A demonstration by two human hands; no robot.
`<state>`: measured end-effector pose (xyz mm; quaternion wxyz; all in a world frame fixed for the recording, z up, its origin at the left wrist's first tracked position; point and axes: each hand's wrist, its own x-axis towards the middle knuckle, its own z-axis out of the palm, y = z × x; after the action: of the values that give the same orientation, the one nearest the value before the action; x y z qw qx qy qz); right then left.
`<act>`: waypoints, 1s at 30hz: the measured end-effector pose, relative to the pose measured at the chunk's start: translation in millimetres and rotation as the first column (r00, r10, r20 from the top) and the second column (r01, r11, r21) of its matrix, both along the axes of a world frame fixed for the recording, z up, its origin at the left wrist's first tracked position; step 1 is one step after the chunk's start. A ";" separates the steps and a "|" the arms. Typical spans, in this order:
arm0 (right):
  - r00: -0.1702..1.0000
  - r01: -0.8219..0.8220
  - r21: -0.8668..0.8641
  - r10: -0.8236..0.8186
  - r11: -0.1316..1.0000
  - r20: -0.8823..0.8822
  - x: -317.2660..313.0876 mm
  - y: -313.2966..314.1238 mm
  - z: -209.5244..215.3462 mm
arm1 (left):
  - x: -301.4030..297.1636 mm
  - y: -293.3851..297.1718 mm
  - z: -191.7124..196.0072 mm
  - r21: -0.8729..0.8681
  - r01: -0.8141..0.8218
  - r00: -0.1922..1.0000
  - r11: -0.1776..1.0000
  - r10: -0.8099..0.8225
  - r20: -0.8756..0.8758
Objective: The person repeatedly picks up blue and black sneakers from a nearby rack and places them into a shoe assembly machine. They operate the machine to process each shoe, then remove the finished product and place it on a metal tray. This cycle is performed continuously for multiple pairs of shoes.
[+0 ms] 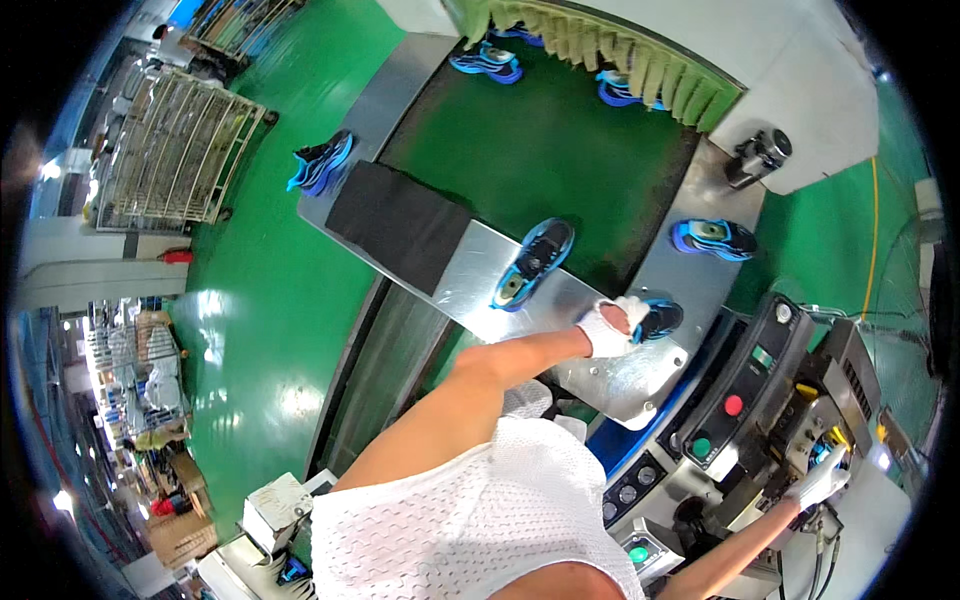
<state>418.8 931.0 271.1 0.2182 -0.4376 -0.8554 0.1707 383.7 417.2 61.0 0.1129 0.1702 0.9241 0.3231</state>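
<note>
My left hand, in a white glove with some fingers uncovered, is closed on a black and blue sneaker at the metal table's near right corner. My right hand, also white-gloved, reaches into the machine on the right. Its fingers are spread beside a small blue and yellow piece, which I cannot make out fully. Another sneaker lies between the metal edge and the green conveyor belt. One more sneaker rests on the right metal ledge.
Sneakers ride the belt near a green fringed curtain. A sneaker sits on the left ledge, beside a black mat. A dark cylindrical object stands at the right. Wire trolleys and a person are far left.
</note>
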 end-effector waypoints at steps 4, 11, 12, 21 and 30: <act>0.952 -0.295 0.358 0.241 0.886 0.188 72.9 -185.1 -79.9 | -6.6 8.0 -17.8 0.120 0.041 0.994 0.992 -0.053 0.096; 0.427 -0.330 -0.068 0.214 0.942 0.879 113.3 -224.3 -166.2 | -111.0 -39.6 62.7 0.320 0.214 0.905 0.923 -0.310 0.290; 0.459 -0.271 -0.212 0.320 0.939 0.829 107.4 -236.5 -173.0 | -126.8 -38.0 23.2 0.300 0.111 0.986 0.947 -0.144 0.088; 0.827 0.145 -0.549 0.203 0.823 0.524 -0.5 -495.7 -225.4 | -276.7 69.9 10.7 -0.046 0.350 0.934 0.935 -0.345 0.097; 0.843 -0.036 -0.882 -0.460 0.471 -0.280 0.1 -460.7 -206.4 | -289.6 86.7 -38.6 -0.152 0.386 0.918 0.910 -0.362 0.163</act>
<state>418.8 470.3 64.7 0.1960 -0.5357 -0.5062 0.6468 94.2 503.9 22.4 0.2481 0.3116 0.8904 0.2204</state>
